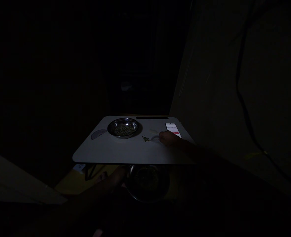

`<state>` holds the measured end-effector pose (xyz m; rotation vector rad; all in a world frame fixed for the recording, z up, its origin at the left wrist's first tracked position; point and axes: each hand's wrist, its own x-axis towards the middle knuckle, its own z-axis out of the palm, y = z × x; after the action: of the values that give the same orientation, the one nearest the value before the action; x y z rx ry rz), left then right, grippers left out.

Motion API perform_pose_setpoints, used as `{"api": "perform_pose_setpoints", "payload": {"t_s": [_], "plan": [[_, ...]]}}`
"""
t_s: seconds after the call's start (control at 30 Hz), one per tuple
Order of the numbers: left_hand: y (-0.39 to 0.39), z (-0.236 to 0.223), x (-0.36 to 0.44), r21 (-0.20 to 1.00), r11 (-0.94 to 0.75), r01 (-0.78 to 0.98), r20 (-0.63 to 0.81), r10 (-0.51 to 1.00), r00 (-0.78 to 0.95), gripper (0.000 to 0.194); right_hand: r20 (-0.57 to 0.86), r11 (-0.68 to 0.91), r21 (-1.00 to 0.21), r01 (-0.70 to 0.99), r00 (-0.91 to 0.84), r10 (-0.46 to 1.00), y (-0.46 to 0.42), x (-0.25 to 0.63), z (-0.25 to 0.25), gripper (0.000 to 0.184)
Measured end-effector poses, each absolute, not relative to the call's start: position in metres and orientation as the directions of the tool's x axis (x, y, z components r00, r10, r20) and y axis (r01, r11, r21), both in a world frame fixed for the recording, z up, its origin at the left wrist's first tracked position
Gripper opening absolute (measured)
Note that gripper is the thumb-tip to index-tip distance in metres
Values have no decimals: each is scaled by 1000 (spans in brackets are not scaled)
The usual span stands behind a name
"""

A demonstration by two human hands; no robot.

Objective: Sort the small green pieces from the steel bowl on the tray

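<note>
Right hand [168,138] clamped on clear piece [155,138], herb pile [145,139] at its 9 o'clock, phone [172,127] at 1. Left hand [120,174] at 9 o'clock of low bowl [142,199]; too dark, can't tell grip.

Pale grey tabletop [125,153]; silver bowl [136,125]; greenish bits [146,139].

the right forearm [195,150] is extending inward from the right, its elbow end lying in deep shadow. the right hand [169,138] is pointing leftward, its back facing upward and its fingers curling together; the fingertips are remaining indistinct. the left forearm [96,194] is slanting from the lower left toward the centre. the left hand [120,176] is lying lower and nearer the body, darkness obscuring its grip.
</note>
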<state>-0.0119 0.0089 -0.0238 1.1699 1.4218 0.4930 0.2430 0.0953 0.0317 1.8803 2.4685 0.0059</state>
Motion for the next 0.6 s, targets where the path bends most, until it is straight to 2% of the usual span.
{"api": "perform_pose_setpoints", "payload": {"t_s": [0.33, 0.6], "plan": [[6, -18, -11, 825, 422, 375, -509, 843, 173, 9, -23, 255, 35, 966, -254, 967, 95, 244, 33, 28], [6, -19, -11, 836, 423, 350, -504, 844, 182, 7, -2, 227, 89, 970, -228, 974, 99, 243, 32, 27]]}}
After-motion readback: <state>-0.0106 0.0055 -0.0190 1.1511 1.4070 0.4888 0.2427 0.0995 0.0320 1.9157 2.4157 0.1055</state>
